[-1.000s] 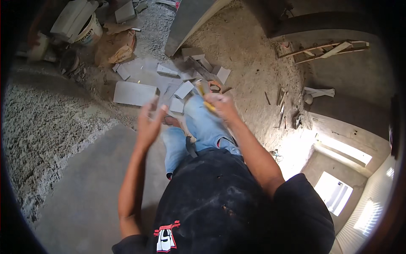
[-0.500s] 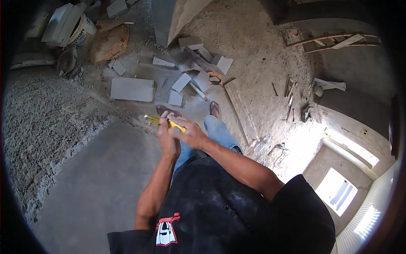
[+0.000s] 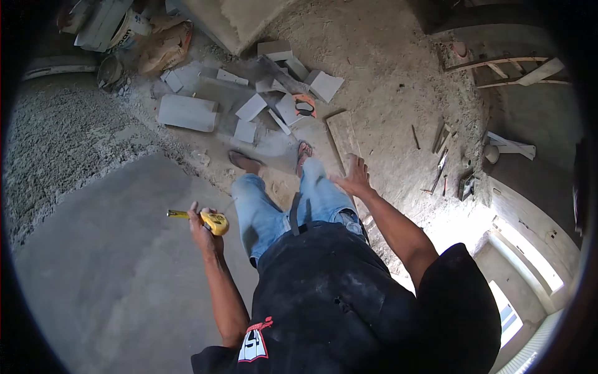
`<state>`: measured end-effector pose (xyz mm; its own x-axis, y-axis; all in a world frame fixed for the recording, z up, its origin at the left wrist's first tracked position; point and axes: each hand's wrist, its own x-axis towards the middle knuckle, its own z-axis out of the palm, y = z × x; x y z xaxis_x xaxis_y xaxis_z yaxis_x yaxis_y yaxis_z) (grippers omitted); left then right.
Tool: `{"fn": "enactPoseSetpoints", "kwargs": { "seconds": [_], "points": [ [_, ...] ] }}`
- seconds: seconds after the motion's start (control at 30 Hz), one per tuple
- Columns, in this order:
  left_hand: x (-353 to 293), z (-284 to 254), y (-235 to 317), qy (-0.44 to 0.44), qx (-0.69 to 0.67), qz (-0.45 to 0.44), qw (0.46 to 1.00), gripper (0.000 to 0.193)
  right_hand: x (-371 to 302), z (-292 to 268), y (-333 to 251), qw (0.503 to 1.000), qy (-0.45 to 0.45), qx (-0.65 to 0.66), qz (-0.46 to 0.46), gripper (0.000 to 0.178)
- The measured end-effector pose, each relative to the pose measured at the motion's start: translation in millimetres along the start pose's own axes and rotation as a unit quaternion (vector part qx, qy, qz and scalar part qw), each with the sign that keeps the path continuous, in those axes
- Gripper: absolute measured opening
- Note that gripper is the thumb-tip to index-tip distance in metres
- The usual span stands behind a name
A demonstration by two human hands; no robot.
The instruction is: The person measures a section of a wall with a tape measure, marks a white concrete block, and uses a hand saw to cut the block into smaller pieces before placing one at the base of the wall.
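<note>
My left hand (image 3: 204,232) is closed around a yellow tape measure (image 3: 216,224), out over the smooth grey surface (image 3: 124,249) on the left. A short length of its yellow blade sticks out toward the left. My right hand (image 3: 356,178) holds nothing; its fingers are spread, just beyond my right knee. Ahead of my feet lie pale cut blocks (image 3: 251,108) and a handsaw with an orange handle (image 3: 304,106). The saw's blade runs off over the blocks, dusty and hard to make out. A large pale block (image 3: 187,113) rests to the left of them.
A wooden plank (image 3: 344,137) lies right of my feet. Rough grey mortar (image 3: 75,149) spreads along the left. A torn paper sack (image 3: 164,48) and a white bucket (image 3: 132,28) stand far left. Scattered tools, among them a red-handled one (image 3: 445,185), lie at right near a wooden ladder-like frame (image 3: 517,73).
My hands were together at the tape measure and are now apart. The left has carried it leftward and nearer; the right has let go and moved right, fingers spreading.
</note>
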<state>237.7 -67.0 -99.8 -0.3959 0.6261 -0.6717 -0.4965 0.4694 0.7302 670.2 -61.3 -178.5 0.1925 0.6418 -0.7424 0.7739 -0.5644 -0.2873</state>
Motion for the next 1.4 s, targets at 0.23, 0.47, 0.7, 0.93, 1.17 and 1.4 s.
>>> {"fn": "enactPoseSetpoints", "kwargs": {
  "seconds": [0.23, 0.47, 0.7, 0.93, 1.17, 1.4],
  "points": [
    [-51, 0, -54, 0.001, 0.037, -0.016, 0.999, 0.051, -9, 11, 71, 0.995, 0.018, 0.066, 0.074, 0.111],
    [-31, -3, -83, -0.038, 0.077, -0.065, 0.994, 0.048, -49, 22, 90, 0.985, 0.139, 0.093, 0.05, 0.1],
    [-31, -11, -152, -0.024, 0.154, -0.055, 0.986, 0.045, -23, 42, 133, 0.983, 0.162, 0.061, 0.052, 0.091],
    [-46, -18, -225, 0.056, 0.229, -0.062, 0.97, 0.042, 86, 70, 127, 0.996, 0.079, -0.016, -0.049, 0.086],
    [29, -8, -341, 0.075, 0.243, -0.039, 0.966, 0.039, 251, 134, 113, 0.973, 0.053, -0.098, -0.204, 0.085],
    [139, 9, -420, 0.026, 0.194, -0.019, 0.981, 0.035, 393, 215, 23, 0.898, 0.071, -0.095, -0.424, 0.08]
  ]
}}
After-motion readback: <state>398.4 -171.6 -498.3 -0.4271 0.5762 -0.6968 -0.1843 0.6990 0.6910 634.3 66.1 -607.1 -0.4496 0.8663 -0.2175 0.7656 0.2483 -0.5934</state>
